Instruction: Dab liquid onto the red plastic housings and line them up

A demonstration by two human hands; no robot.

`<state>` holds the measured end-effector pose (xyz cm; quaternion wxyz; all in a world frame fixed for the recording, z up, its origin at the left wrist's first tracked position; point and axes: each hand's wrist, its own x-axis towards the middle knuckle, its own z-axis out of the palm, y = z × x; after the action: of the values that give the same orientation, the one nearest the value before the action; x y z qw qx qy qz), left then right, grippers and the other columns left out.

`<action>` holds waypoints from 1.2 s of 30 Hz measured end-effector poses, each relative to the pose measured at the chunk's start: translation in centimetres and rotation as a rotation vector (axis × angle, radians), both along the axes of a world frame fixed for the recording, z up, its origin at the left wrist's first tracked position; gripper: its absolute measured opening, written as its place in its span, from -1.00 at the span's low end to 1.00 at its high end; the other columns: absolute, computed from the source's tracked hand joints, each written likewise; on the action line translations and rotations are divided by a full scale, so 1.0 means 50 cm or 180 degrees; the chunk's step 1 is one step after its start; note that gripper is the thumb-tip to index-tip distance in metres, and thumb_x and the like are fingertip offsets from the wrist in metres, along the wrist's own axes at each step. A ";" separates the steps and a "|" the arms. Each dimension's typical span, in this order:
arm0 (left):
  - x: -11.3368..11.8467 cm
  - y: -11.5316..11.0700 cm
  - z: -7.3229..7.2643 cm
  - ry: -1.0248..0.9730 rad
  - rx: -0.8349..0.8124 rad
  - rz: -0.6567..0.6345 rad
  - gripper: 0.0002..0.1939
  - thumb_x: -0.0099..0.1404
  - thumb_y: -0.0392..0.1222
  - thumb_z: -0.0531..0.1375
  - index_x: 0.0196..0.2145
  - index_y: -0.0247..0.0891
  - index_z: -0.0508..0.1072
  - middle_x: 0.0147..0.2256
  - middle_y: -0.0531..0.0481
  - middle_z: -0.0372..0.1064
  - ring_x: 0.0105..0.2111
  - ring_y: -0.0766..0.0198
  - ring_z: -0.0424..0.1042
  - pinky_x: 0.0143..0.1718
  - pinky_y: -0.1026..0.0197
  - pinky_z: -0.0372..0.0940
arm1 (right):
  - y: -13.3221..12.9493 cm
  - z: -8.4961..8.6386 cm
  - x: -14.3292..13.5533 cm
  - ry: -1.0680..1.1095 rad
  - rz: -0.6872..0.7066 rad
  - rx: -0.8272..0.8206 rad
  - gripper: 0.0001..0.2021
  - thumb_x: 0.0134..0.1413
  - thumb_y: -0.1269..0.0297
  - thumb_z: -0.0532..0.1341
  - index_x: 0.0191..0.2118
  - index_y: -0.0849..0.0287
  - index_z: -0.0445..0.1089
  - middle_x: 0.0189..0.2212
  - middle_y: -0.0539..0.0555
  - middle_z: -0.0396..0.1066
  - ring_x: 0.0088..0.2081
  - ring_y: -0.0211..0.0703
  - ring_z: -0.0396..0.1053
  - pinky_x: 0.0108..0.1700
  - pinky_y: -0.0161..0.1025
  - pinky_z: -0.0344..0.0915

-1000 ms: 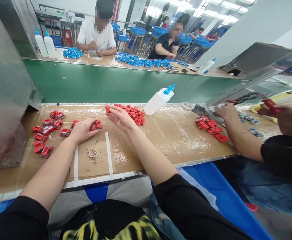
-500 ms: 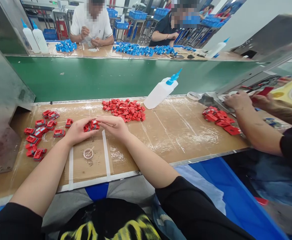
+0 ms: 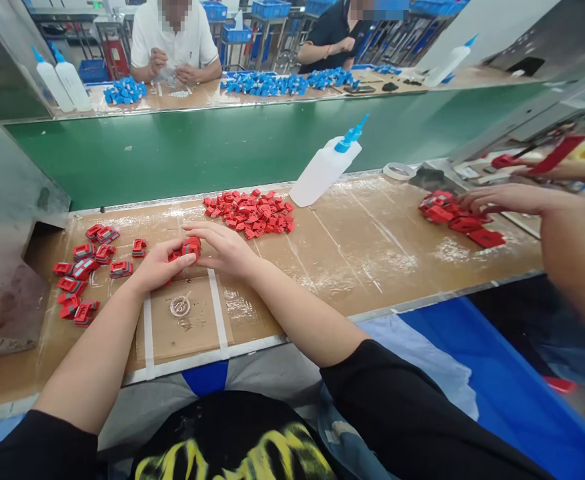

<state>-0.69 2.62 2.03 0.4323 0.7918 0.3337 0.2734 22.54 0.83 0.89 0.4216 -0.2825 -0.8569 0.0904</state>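
My left hand point(image 3: 159, 267) is closed around small red parts point(image 3: 191, 247) above the cardboard-covered table point(image 3: 352, 267). Close beside it, my right hand point(image 3: 225, 250) has its fingers bent over the same red parts, with the fingertips at their right and upper side. How many parts are between the hands is partly hidden. Below the hands, a small round dish point(image 3: 180, 306) lies on a taped cardboard sheet point(image 3: 187, 337). Several red and grey assembled pieces point(image 3: 86, 268) are spread to the left. Behind my hands lies a pile of small red pieces point(image 3: 252, 212).
A white bottle with a blue nozzle point(image 3: 322, 170) leans behind the pile. A tape roll point(image 3: 398, 171) lies right of it. At the right, a co-worker's hand point(image 3: 497, 199) is over another red pile point(image 3: 437, 207). A metal housing point(image 3: 7, 267) stands at left.
The view has shifted slightly. My hands stay together around the red parts, the right fingers a little more spread. The co-worker's hand at the right has moved onto the red pile.
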 end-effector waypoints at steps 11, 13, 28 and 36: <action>-0.004 0.001 0.007 0.0047 -0.0167 -0.0186 -0.44 0.37 0.30 0.23 -0.08 -0.29 0.61 -0.30 -0.05 0.51 -0.30 0.14 0.45 -0.21 0.15 0.36 | -0.006 -0.002 0.000 0.0226 0.0099 -0.0058 -0.66 0.35 0.10 0.31 0.10 0.17 0.44 0.07 0.26 0.55 0.12 0.01 0.52 0.17 0.01 0.48; -0.005 0.001 0.008 0.0082 -0.0185 -0.0240 -0.42 0.37 0.34 0.21 -0.10 -0.29 0.61 -0.28 -0.07 0.53 -0.28 0.11 0.47 -0.20 0.13 0.37 | -0.008 0.001 0.001 0.0214 0.0124 -0.0049 -0.68 0.35 0.10 0.30 0.09 0.17 0.44 0.06 0.26 0.54 0.12 0.02 0.50 0.17 0.03 0.46; 0.026 -0.021 0.023 0.0233 0.0483 0.0120 -0.35 0.46 0.32 0.12 0.24 -0.21 0.50 0.07 -0.17 0.56 0.12 -0.08 0.51 0.21 -0.07 0.35 | -0.024 0.005 -0.037 0.0932 -0.0053 -0.0880 -0.77 0.23 0.17 0.31 -0.08 0.19 0.45 -0.21 0.08 0.49 -0.21 -0.16 0.38 -0.11 -0.20 0.34; 0.039 -0.018 0.018 -0.0019 0.0302 0.0196 -0.39 0.45 0.32 0.15 0.14 -0.22 0.58 0.03 -0.16 0.60 0.08 -0.05 0.55 0.23 -0.09 0.38 | -0.016 -0.009 -0.040 0.0744 -0.0301 -0.0585 -0.88 0.27 0.23 0.26 -0.22 0.17 0.40 -0.30 0.06 0.43 -0.27 -0.15 0.33 -0.16 -0.19 0.31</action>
<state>1.25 1.72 2.95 0.3866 0.8000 0.3433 0.3045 20.53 0.04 0.44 0.4946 -0.3476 -0.7758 0.1807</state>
